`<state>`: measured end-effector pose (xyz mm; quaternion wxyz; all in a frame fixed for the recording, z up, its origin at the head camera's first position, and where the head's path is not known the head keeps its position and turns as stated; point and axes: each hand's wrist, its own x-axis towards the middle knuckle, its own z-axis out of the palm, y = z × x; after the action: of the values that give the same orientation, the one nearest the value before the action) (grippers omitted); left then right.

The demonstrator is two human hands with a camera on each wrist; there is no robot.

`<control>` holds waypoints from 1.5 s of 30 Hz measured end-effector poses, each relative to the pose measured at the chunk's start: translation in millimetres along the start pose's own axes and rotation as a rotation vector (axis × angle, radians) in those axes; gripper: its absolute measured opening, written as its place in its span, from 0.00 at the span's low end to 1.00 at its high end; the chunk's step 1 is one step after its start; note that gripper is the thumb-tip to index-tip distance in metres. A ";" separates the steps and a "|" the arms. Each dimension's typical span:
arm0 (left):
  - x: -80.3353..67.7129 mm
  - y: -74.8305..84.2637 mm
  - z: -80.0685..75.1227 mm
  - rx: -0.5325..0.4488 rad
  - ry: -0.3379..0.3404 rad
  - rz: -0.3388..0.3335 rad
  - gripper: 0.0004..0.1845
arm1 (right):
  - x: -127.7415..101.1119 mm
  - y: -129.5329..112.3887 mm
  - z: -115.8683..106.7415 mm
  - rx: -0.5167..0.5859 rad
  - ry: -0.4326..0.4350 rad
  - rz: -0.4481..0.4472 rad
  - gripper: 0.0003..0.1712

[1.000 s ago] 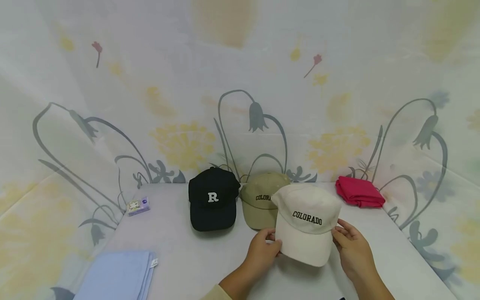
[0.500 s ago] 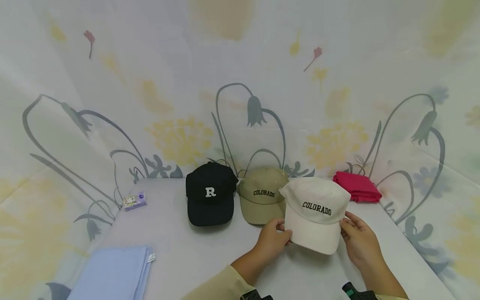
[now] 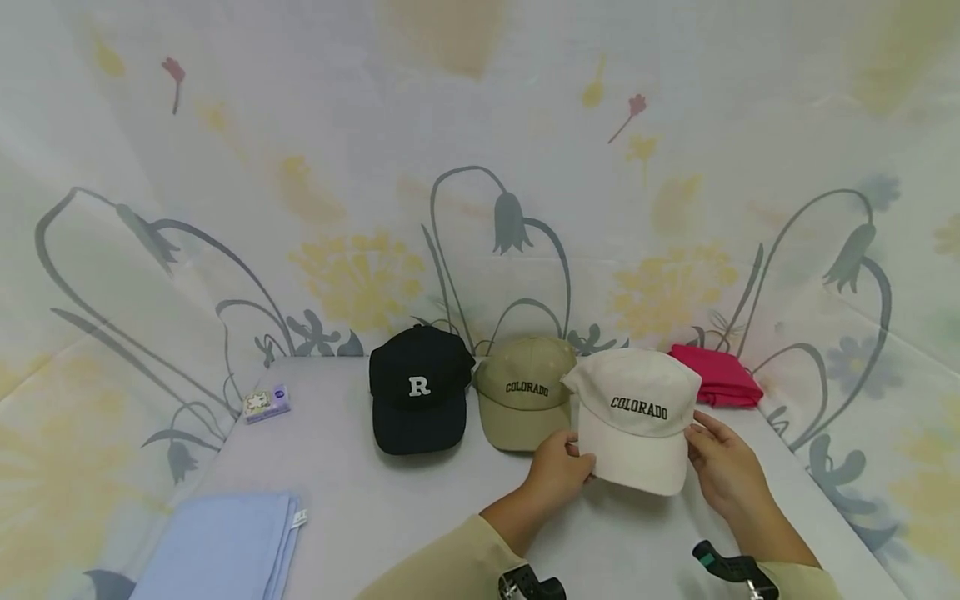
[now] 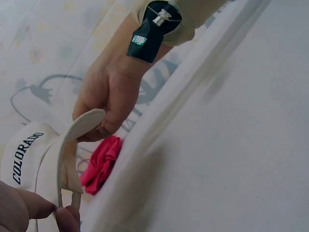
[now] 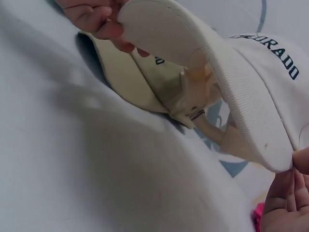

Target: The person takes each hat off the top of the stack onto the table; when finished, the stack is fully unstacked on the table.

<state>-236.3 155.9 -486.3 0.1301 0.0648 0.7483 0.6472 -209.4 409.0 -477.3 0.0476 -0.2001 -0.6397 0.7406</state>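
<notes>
While it's hovering: both hands are pinching the brim
Left hand [image 3: 564,467]: gripping white cap [image 3: 637,417]
Right hand [image 3: 723,471]: gripping opposite edge
Handling: looking light, soft crown, stiffer brim

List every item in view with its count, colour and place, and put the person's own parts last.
White cotton COLORADO cap: one, white, held off the table at front right, beside the khaki cap.
Khaki COLORADO cap: one, khaki, middle of the table.
Black cap with white R: one, black, left of the khaki cap.
Folded red cloth: one, red, back right.
Folded light-blue cloth: one, light blue, front left.
Small printed packet: one, purple and white, left edge.
White table: one, white, under everything.
Left hand: pinches the brim's left edge.
Right hand: holds the brim's right edge.
</notes>
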 end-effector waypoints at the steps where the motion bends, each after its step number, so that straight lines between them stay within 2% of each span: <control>1: 0.8 -0.2 1.2 0.014 0.006 0.004 0.22 | 2.1 -0.1 -0.5 0.018 -0.006 0.001 0.30; 5: 4.1 -2.7 5.8 0.054 0.025 0.012 0.21 | 9.9 1.6 -1.5 0.077 -0.027 0.022 0.20; 9: 8.6 -4.5 10.8 0.075 0.030 0.008 0.22 | 17.6 1.4 -2.2 0.057 -0.023 0.041 0.28; 14: 17.9 -6.8 19.5 0.071 0.030 -0.037 0.24 | 29.7 -0.7 -4.3 -0.001 -0.009 0.032 0.37; 18: 24.6 -7.4 24.1 0.087 0.044 -0.063 0.27 | 41.8 1.1 -6.3 -0.022 -0.007 0.027 0.37; 25: 34.9 -9.1 29.5 0.199 0.087 -0.041 0.26 | 59.8 9.6 -7.8 -0.070 -0.005 0.019 0.38; 32: 40.0 -15.9 42.8 0.242 0.119 -0.048 0.28 | 71.8 20.1 -3.9 -0.032 0.059 0.038 0.37; 37: 40.4 -21.7 52.1 0.284 0.152 -0.005 0.28 | 73.2 25.3 -0.8 -0.002 0.088 0.044 0.37; 41: 41.2 -23.1 55.2 0.338 0.172 0.028 0.27 | 74.3 30.5 2.5 -0.027 0.149 -0.007 0.34; 45: 41.8 -22.8 57.1 0.371 0.169 0.029 0.26 | 73.7 34.1 5.3 -0.159 0.199 -0.077 0.30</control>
<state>-258.8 217.8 -520.7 0.0433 0.0437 0.8619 0.5034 -272.5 422.0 -527.0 0.1230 -0.2510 -0.6958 0.6617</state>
